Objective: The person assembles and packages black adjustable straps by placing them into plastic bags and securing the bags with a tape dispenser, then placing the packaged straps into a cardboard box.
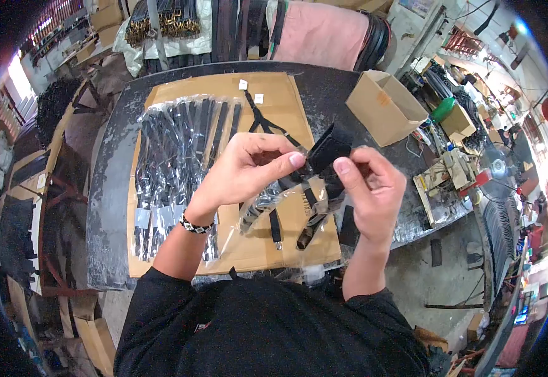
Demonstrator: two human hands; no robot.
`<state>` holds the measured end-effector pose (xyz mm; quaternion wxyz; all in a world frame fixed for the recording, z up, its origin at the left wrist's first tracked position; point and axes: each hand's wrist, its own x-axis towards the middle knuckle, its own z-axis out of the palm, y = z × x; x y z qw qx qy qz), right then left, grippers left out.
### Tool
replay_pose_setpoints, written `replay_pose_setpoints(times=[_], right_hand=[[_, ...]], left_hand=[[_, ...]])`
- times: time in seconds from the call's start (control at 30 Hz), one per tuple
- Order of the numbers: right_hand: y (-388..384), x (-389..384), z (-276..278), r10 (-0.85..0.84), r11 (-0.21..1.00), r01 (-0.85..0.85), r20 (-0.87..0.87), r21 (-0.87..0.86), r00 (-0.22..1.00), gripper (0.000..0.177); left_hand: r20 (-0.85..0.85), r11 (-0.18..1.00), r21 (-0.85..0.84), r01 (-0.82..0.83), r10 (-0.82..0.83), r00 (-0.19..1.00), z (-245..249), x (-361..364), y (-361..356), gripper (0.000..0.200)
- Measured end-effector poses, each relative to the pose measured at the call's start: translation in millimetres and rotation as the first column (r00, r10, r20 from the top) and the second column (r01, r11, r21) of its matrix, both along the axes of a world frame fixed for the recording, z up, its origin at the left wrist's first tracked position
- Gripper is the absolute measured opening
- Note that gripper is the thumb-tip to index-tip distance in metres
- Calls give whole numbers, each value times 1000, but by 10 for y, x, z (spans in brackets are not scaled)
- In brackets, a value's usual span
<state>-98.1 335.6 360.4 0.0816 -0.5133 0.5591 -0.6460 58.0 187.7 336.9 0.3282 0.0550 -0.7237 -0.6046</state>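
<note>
Both hands are raised over the cardboard sheet [236,264], around a folded black strap [331,146] partly inside a clear plastic bag [267,201]. My left hand [249,168] pinches thumb to forefinger at the strap's left side, on the bag's edge; the exact grip is partly hidden. On the other side my right hand [373,188] has its thumb and curled fingers closed on the strap. More black strap hangs below, one end showing a metal clip [277,244]. Behind the hands lies a Y-shaped black strap piece [260,119], seemingly suspenders, beside two small white tags [258,98].
Several bagged black straps [173,144] lie in a row on the cardboard's left. An open cardboard box [387,107] stands at the dark table's [113,182] back right. A fan [497,168] and cluttered benches are at right; a pink cloth [324,34] hangs behind.
</note>
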Motion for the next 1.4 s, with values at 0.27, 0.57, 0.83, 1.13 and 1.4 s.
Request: replay_pose_setpoints(times=[0.27, 0.57, 0.83, 1.13, 1.4], right_hand=[[36, -103, 609, 47, 998, -52, -194, -18, 980, 14], [121, -113, 587, 64, 998, -60, -125, 30, 990, 12], [127, -100, 451, 82, 995, -80, -51, 52, 995, 12], [108, -155, 283, 16, 999, -17, 32, 42, 999, 13], [15, -107, 155, -27, 996, 20, 81, 84, 996, 15]], left_hand=[[-42, 999, -53, -2, 0, 999, 526, -99, 93, 24], [-100, 993, -108, -52, 41, 994, 592, -154, 165, 25], [62, 995, -81, 67, -62, 996, 639, -188, 167, 27], [-52, 980, 133, 149, -144, 988, 281, -183, 95, 27], [65, 995, 78, 62, -67, 996, 235, -154, 142, 16]])
